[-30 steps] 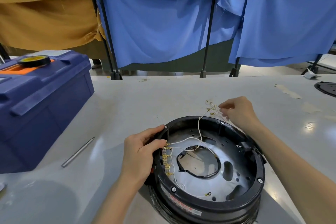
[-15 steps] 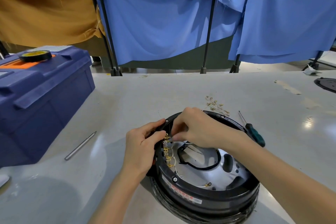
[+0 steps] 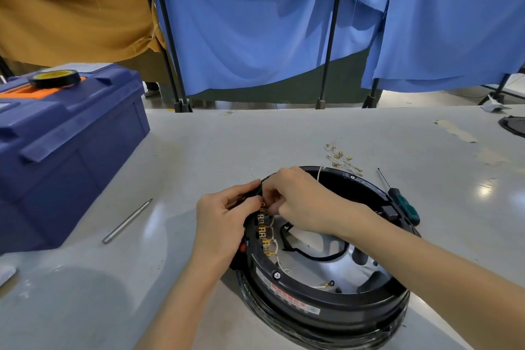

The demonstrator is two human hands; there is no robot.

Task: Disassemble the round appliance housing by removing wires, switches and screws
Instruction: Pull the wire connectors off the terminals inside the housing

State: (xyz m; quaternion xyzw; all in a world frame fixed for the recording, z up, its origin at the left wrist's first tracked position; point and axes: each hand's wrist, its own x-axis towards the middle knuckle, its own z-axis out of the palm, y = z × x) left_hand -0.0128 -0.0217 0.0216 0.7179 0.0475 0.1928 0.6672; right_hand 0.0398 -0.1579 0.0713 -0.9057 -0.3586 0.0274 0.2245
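Glossy table (image 3: 255, 139), round housing (image 3: 341, 308), thin wire (image 3: 320, 173)

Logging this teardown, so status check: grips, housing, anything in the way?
Left grip holds rim of housing. Right grip curled over the terminal row, pinch hidden. Screwdriver lies beside housing, clear of both grips.

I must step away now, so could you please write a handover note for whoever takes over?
Left hand grips the left rim of the housing. Right hand pinches the top of the brass connectors inside that rim.
Done: a bundle of loose wires lies on the table behind the housing.
Left: remaining connectors, white wires, black cable, rim screws.
Screwdriver lies right of the housing.
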